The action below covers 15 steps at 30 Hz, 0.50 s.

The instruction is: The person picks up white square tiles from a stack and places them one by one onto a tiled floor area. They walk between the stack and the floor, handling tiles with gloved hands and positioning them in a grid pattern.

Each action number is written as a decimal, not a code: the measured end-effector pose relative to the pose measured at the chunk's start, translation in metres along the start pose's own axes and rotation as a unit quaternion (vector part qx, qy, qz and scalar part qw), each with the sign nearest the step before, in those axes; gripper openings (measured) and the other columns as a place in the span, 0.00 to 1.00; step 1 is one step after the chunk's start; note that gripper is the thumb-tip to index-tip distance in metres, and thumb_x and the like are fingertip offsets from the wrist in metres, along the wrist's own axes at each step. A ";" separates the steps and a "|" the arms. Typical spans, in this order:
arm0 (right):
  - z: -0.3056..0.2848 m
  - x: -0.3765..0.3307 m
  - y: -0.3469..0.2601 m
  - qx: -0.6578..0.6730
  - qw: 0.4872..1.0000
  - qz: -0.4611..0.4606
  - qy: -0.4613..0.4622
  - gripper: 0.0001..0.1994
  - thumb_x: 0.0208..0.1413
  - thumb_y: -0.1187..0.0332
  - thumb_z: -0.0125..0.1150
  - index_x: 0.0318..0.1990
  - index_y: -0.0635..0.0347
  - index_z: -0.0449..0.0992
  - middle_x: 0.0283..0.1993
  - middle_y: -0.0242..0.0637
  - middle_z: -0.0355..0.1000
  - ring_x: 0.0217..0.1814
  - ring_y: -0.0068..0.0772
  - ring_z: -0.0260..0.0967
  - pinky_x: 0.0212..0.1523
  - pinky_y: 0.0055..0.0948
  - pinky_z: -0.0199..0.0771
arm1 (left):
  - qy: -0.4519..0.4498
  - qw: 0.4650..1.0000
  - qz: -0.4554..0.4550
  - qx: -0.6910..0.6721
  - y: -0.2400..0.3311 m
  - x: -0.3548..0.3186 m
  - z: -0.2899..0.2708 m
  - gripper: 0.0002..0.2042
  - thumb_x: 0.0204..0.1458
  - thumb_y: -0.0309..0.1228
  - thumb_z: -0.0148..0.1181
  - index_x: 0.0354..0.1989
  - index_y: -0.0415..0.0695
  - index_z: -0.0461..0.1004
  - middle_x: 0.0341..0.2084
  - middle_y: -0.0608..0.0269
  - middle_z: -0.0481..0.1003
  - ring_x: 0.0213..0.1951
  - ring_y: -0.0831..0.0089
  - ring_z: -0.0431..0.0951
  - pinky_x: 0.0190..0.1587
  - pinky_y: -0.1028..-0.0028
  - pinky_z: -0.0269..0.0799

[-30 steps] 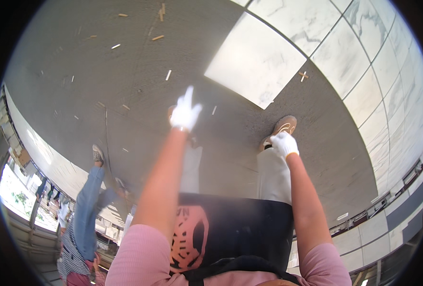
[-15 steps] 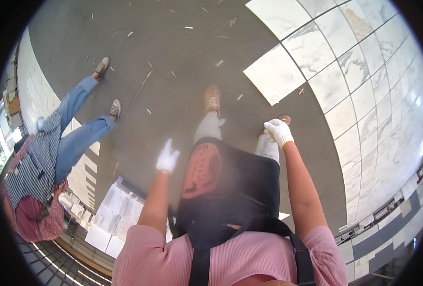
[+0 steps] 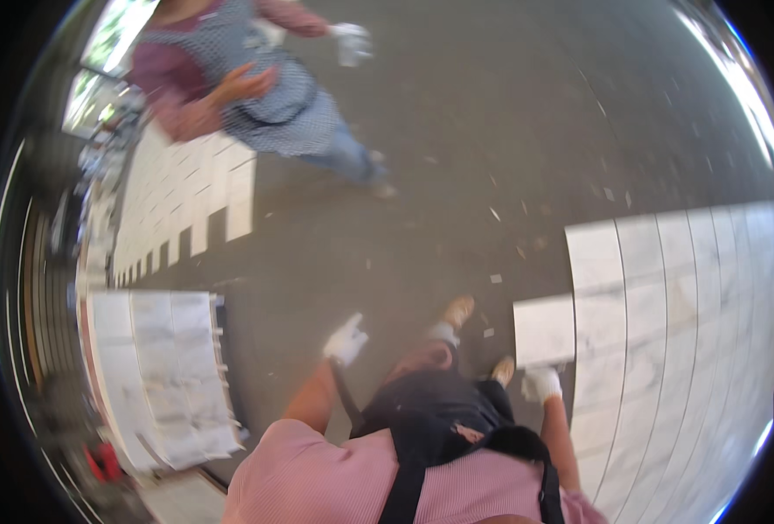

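My left hand (image 3: 347, 341), in a white glove, hangs in front of me over the grey floor. Its fingers are stretched and apart, with nothing in them. Low on the right is my right hand (image 3: 542, 382), gloved in white too and smeared by motion, so its fingers cannot be made out. In the picture it lies just below a white tile (image 3: 544, 332) that juts out from a field of laid marble-look tiles (image 3: 644, 288); whether it touches the tile cannot be told. A dark apron (image 3: 439, 403) covers my front.
A co-worker in a checked apron (image 3: 273, 109) walks at the upper left, one hand gloved. At the left stands a stack of pale tiles (image 3: 173, 375). Beyond it, more light tiles (image 3: 186, 201) form a stepped edge. Small scraps are scattered on the grey floor (image 3: 457, 210).
My view has swung left, and the tile stack shows more fully. The co-worker appears higher in the picture, upper body now in sight. Both my hands sit lower in view.
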State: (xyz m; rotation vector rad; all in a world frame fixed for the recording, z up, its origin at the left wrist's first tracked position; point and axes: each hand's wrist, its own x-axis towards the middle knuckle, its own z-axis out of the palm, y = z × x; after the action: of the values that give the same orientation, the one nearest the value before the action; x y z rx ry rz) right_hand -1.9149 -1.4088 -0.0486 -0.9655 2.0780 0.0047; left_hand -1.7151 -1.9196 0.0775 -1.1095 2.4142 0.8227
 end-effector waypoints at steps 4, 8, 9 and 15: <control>-0.001 -0.024 0.031 0.610 0.714 0.313 -0.143 0.11 0.66 0.60 0.45 0.38 0.54 0.71 0.35 0.38 0.76 0.32 0.46 0.74 0.35 0.50 0.75 | 0.005 0.972 -0.037 -0.233 -0.014 -0.071 0.029 0.30 0.57 0.44 0.61 0.68 0.52 0.66 0.48 0.50 0.79 0.49 0.56 0.79 0.54 0.62 0.74; 0.020 -0.092 0.095 0.677 0.689 0.252 0.056 0.12 0.63 0.65 0.60 0.45 0.66 0.73 0.32 0.48 0.76 0.25 0.47 0.75 0.22 0.46 0.77 | -0.102 0.992 -0.061 -0.038 -0.011 -0.129 0.066 0.28 0.60 0.45 0.56 0.68 0.50 0.66 0.61 0.58 0.73 0.55 0.64 0.77 0.57 0.67 0.73; 0.032 -0.111 0.102 0.712 0.642 0.276 0.063 0.12 0.62 0.65 0.61 0.45 0.67 0.74 0.33 0.48 0.77 0.25 0.47 0.76 0.21 0.45 0.78 | -0.117 0.988 -0.071 -0.077 -0.012 -0.146 0.072 0.28 0.59 0.45 0.57 0.68 0.51 0.66 0.56 0.56 0.77 0.47 0.64 0.80 0.50 0.65 0.77; 0.129 -0.191 0.155 0.435 0.816 0.379 -0.041 0.17 0.60 0.60 0.56 0.34 0.69 0.80 0.30 0.46 0.78 0.28 0.40 0.77 0.27 0.41 0.77 | -0.187 0.953 -0.166 -0.172 -0.023 -0.197 0.082 0.29 0.57 0.43 0.59 0.67 0.51 0.67 0.38 0.60 0.81 0.31 0.71 0.80 0.34 0.67 0.77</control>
State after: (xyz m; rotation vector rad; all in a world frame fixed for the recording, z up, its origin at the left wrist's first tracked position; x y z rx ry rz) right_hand -1.8560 -1.1376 -0.0519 0.4272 1.9130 -0.4425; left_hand -1.5674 -1.7678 0.1121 -1.2987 1.7555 1.2348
